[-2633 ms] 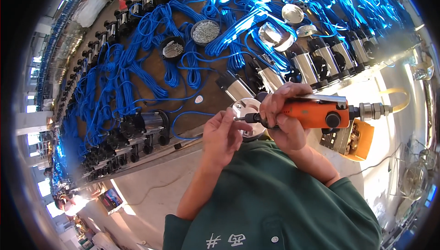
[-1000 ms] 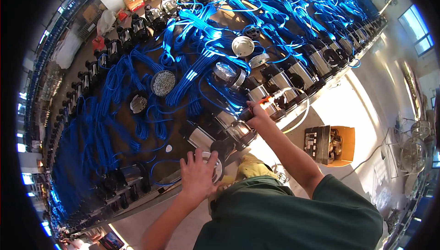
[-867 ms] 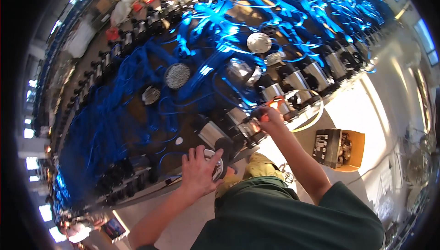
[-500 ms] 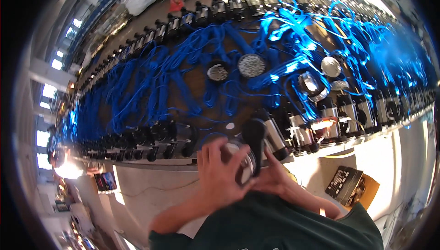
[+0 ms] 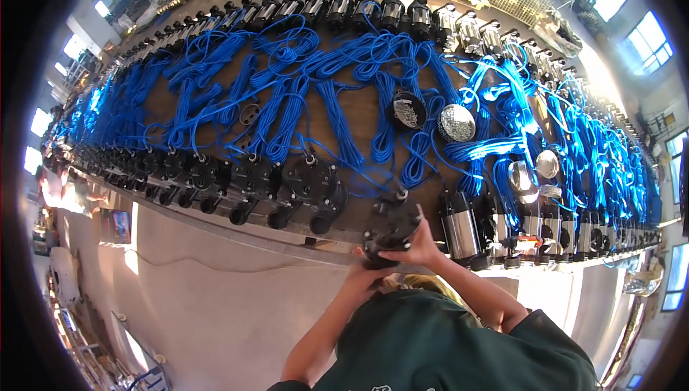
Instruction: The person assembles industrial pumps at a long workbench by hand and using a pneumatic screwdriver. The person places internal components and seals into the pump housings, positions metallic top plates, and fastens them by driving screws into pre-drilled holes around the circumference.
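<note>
In front of my body, at the near table edge, I hold a submersible pump [image 5: 393, 224] with its black end facing up. My right hand [image 5: 422, 249] grips its right side, the thumb lying across the near rim. Beneath its near side my left hand [image 5: 364, 275] is closed around the lower part, fingers mostly hidden. Just right of it stands a pump with a shiny steel body [image 5: 461, 232]. To the left is a black-topped pump [image 5: 313, 183], one of a row.
Bundled blue cables [image 5: 341, 122] cover the brown tabletop [image 5: 161, 107]. Among them sit a black bowl of small metal parts [image 5: 408, 111] and a round tub of small metal pieces [image 5: 456, 123]. More pumps [image 5: 339, 11] line the far edge. A cord [image 5: 215, 265] trails across the floor.
The pump has turned so its black end faces up, and my left hand has shifted from its round metal face to its underside. The view has swung left.
</note>
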A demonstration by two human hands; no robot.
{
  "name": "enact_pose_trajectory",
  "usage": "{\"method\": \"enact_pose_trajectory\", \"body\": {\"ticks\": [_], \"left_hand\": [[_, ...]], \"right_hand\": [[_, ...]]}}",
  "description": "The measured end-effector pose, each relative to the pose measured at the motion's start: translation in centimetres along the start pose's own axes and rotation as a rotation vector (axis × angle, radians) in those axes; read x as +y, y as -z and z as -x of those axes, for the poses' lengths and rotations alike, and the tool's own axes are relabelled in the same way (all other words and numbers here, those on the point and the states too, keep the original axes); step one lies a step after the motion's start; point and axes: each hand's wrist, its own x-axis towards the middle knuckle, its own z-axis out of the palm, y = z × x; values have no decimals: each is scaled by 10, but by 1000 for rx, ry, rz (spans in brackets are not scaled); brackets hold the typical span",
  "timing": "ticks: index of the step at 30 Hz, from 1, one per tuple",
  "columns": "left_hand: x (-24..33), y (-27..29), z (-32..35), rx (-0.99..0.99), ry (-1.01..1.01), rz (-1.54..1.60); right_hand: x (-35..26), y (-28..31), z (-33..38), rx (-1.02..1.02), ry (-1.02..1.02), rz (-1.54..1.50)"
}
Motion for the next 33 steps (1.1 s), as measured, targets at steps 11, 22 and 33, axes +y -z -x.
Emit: {"method": "enact_pose_trajectory", "body": {"ticks": [11, 22, 33], "left_hand": [[-6, 38, -74, 434, 42, 151], [15, 22, -98, 498, -78, 165], [-64, -88, -62, 387, 88, 178]], "right_hand": [[12, -15, -23, 65, 39, 517], [20, 58, 90, 146, -288, 1057], [18, 183, 140, -393, 84, 873]]}}
